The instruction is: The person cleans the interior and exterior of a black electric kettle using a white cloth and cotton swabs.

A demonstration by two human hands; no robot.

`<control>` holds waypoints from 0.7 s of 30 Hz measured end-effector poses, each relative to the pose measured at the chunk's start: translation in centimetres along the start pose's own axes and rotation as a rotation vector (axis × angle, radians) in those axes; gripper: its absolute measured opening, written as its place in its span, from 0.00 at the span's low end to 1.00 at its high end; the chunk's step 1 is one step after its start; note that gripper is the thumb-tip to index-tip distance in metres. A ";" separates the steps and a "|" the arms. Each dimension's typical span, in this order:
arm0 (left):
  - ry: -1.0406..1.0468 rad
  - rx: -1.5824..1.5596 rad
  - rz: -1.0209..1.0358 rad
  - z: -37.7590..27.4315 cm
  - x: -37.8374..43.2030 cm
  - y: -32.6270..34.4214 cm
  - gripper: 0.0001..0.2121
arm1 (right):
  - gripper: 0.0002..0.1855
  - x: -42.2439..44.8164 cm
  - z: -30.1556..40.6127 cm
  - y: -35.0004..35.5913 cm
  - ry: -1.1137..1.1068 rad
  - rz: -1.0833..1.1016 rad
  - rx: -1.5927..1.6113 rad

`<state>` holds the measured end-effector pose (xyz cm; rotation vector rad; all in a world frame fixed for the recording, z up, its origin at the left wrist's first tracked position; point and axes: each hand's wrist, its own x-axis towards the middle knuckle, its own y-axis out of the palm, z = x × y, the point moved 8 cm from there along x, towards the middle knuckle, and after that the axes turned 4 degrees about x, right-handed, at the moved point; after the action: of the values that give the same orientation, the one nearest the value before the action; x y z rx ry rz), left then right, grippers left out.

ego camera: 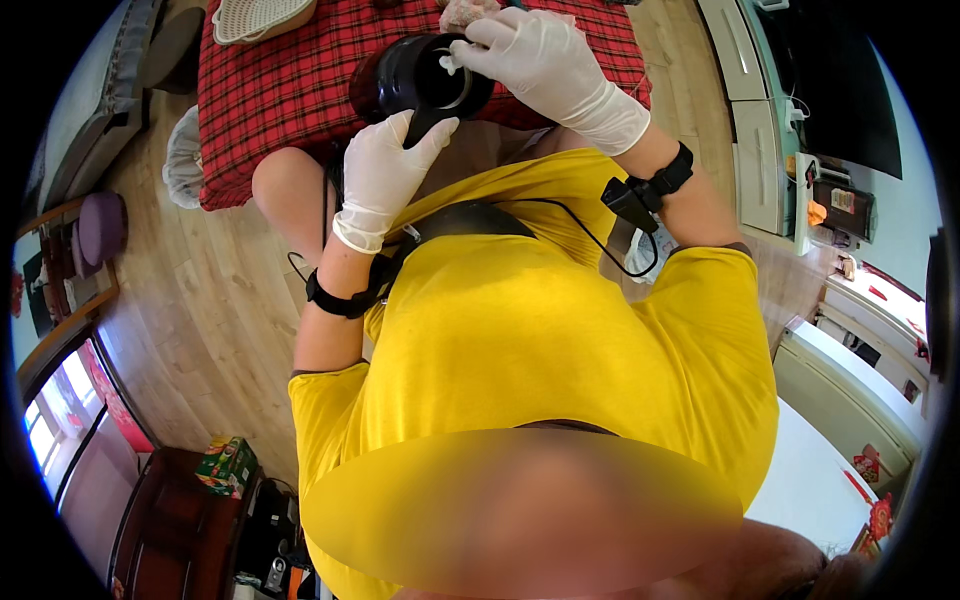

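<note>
Both of my hands wear thin white gloves. My left hand (pixel 390 169) grips the short dark handle (pixel 427 124) of a glossy black cylindrical vessel (pixel 394 75). The vessel lies tilted at the edge of the table, its round opening turned to the right and towards me, with a pale ring inside. At the opening's upper right rim is my right hand (pixel 532 71), its fingertips pinching a small white piece (pixel 448 63), perhaps tissue or cloth. Just beyond the right hand lies a pinkish fluffy cloth (pixel 466 13) on the table.
A red plaid cloth covers the table (pixel 277 97); a cream woven basket (pixel 262 19) stands at its far left. A lined waste bin (pixel 184 157) and a dark round stool (pixel 172 52) are left of it. White drawers (pixel 757 150) stand at the right. Black cables run by my waist.
</note>
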<state>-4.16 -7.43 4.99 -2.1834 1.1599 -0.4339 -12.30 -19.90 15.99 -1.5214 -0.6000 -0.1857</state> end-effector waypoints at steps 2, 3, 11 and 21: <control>0.062 0.054 -0.038 -0.5 0.0 0.0 0.17 | 0.08 -0.3 0.4 0.9 -0.064 0.061 -0.126; 0.094 0.081 -0.056 -0.9 0.1 -0.1 0.18 | 0.08 -0.7 0.4 1.9 -0.090 0.117 -0.191; 0.208 0.159 -0.206 -2.7 -0.3 -0.2 0.24 | 0.03 -1.3 1.3 3.6 -0.055 0.245 -0.455; -0.148 -0.335 -0.071 0.7 -0.3 -0.7 0.12 | 0.10 -5.5 -3.7 2.9 0.635 0.062 0.902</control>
<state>-3.52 -6.62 4.91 -2.5016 1.1407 -0.1074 -14.61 -24.66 11.03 -0.5456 -0.0773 -0.2851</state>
